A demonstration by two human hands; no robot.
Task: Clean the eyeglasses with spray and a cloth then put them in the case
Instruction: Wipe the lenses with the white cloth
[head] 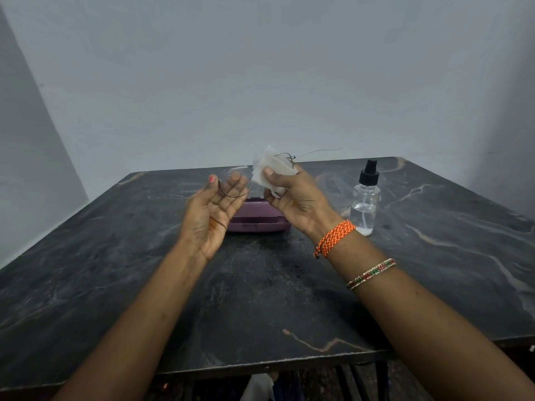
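Observation:
Thin metal-framed eyeglasses (pixel 231 180) are held up above the table between both hands. My left hand (pixel 214 209) grips the left lens rim with thumb and fingers; small droplets dot that lens. My right hand (pixel 292 198) pinches a white cloth (pixel 270 167) around the right lens, hiding most of it. One temple arm sticks out to the right. A closed purple case (pixel 257 219) lies on the table just behind and below my hands. A clear spray bottle (pixel 365 201) with a black nozzle stands upright to the right.
The dark marbled table (pixel 260 299) spreads wide in front, its near edge at the bottom. A plain grey wall stands behind. Orange and beaded bracelets circle my right wrist.

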